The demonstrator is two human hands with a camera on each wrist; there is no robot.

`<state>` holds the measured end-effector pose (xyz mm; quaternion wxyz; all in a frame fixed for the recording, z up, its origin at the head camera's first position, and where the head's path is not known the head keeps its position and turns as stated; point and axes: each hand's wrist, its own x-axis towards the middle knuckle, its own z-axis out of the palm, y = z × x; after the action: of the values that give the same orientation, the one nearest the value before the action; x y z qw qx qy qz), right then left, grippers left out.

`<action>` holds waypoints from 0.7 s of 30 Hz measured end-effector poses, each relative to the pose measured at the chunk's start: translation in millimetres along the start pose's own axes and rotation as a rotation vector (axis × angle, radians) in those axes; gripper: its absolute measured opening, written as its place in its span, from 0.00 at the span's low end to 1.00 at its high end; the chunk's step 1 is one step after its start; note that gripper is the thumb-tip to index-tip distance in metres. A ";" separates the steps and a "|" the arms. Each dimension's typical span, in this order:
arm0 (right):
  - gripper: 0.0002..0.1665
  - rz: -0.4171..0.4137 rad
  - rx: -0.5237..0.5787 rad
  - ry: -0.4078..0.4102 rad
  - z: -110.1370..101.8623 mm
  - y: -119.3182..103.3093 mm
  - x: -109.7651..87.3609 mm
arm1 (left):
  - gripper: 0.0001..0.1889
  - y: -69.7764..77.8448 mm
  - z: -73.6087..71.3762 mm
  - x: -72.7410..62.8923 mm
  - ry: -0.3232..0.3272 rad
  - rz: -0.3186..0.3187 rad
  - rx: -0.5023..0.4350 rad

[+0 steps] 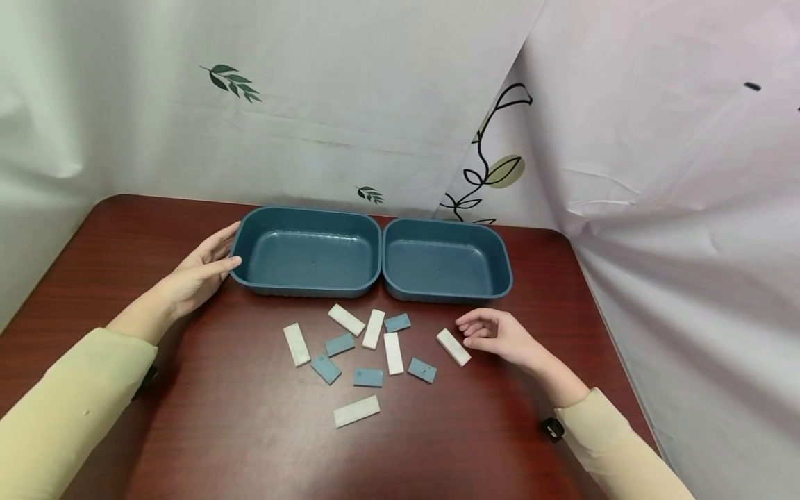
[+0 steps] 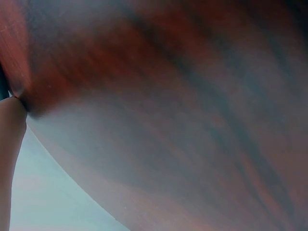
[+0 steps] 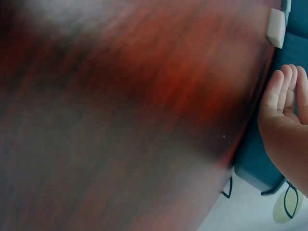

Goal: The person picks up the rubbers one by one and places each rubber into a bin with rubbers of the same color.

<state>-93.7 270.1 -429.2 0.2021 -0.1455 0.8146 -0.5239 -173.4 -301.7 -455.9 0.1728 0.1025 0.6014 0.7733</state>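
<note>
Two blue plastic bins stand side by side in the head view, the left bin (image 1: 306, 287) touching the right bin (image 1: 446, 296). My left hand (image 1: 200, 271) holds the left bin at its left end, thumb over the rim and fingers along the outer wall. Loosely bent, my right hand (image 1: 500, 337) hovers beside a white rectangular block (image 1: 453, 347) and holds nothing. Several other white blocks (image 1: 394, 353) and several shorter grey-blue blocks (image 1: 368, 378) lie scattered in front of the bins. The right wrist view shows the right hand's fingers (image 3: 273, 91) apart from a white block (image 3: 276, 28).
A dark red-brown wooden table (image 1: 250, 437) bears everything. White cloth (image 1: 350, 104) with leaf prints hangs behind it, and more cloth (image 1: 675, 208) runs along the right side. Only a sliver of the left hand (image 2: 12, 159) shows in the left wrist view.
</note>
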 end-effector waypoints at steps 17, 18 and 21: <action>0.22 -0.049 -0.267 -0.019 7.1 4.6 7.4 | 0.39 -0.8 0.1 0.6 -0.004 -0.002 0.012; 0.23 -0.057 -0.297 -0.014 7.6 4.9 7.5 | 0.39 -1.1 0.0 0.7 -0.004 -0.001 0.013; 0.24 -0.065 -0.357 -0.002 8.7 3.7 6.6 | 0.39 -1.8 0.0 1.5 -0.003 0.001 0.015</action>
<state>-95.4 261.7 -437.0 0.1569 -0.2061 0.8893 -0.3770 -174.4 -300.6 -457.8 0.1725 0.1055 0.6069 0.7686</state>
